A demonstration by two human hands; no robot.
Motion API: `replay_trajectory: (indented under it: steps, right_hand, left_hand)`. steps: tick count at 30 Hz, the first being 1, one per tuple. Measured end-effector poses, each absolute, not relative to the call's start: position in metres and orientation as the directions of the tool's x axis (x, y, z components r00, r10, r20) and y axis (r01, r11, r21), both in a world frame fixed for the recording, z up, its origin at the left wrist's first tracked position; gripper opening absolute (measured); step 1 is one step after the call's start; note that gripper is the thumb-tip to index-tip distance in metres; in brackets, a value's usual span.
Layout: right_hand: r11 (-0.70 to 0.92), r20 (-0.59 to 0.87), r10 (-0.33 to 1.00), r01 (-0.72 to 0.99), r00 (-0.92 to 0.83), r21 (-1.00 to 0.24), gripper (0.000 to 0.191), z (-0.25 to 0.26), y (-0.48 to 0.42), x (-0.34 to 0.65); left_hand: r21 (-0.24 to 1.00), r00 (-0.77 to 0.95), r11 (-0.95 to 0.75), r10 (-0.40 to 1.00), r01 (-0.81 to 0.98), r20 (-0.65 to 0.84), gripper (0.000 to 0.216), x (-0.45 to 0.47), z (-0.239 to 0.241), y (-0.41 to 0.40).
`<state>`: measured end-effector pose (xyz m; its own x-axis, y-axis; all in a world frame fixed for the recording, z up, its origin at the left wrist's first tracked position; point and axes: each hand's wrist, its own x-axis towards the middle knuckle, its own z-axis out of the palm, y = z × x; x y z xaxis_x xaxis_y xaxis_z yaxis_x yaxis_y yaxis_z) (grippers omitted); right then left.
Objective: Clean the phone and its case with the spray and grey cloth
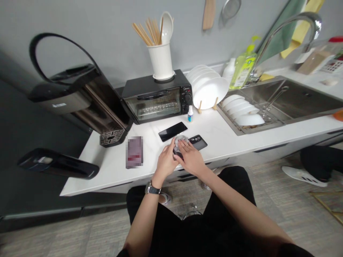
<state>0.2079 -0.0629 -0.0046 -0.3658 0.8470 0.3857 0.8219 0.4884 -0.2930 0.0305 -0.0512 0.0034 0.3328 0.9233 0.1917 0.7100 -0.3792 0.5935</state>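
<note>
My left hand (166, 160), with a watch (152, 188) on the wrist, is at the counter's front edge, its fingers closed around the side of a crumpled grey cloth (181, 139). My right hand (191, 157) presses its fingers onto the same cloth. A dark edge shows beneath the hands. To their right lies a black phone or phone case (198, 141) with round camera rings, partly covered. Whether that dark edge belongs to it, I cannot tell. Just behind lies another black phone (173, 131), screen up. A small white-and-blue bottle (190, 114) stands farther back.
A blurred purple packet (134, 152) lies left on the white counter (112, 167). Behind are a tall dark appliance (91, 96), a toaster oven (158, 101) bearing a utensil pot (161, 60), and racked white plates (210, 92). The sink (294, 103) is right. Another person's shoe (304, 176) shows below.
</note>
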Motion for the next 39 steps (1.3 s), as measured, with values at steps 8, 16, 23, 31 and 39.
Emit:
replay_trajectory:
  steps: [8, 16, 23, 31, 39]
  right_hand:
    - [0.356, 0.403, 0.886, 0.895, -0.231, -0.270, 0.057, -0.012, -0.054, 0.287]
    - [0.238, 0.391, 0.913, 0.931, -0.118, -0.276, 0.059, -0.023, -0.053, 0.296]
    - [0.412, 0.376, 0.872, 0.885, -0.314, -0.216, 0.055, -0.018, -0.054, 0.303]
    - [0.370, 0.403, 0.876, 0.905, -0.263, -0.213, 0.054, -0.010, -0.051, 0.290]
    - [0.409, 0.368, 0.874, 0.888, -0.316, -0.209, 0.055, -0.009, -0.054, 0.287]
  left_hand:
    - [0.617, 0.343, -0.398, 0.915, 0.679, 0.213, 0.112, 0.033, 0.008, -0.053]
    - [0.612, 0.347, -0.401, 0.913, 0.681, 0.213, 0.108, 0.033, 0.007, -0.052]
    - [0.593, 0.362, -0.421, 0.905, 0.686, 0.224, 0.110, 0.033, 0.007, -0.052]
    - [0.610, 0.364, -0.417, 0.906, 0.673, 0.217, 0.107, 0.033, 0.007, -0.054]
    - [0.602, 0.368, -0.420, 0.905, 0.680, 0.215, 0.105, 0.033, 0.008, -0.054]
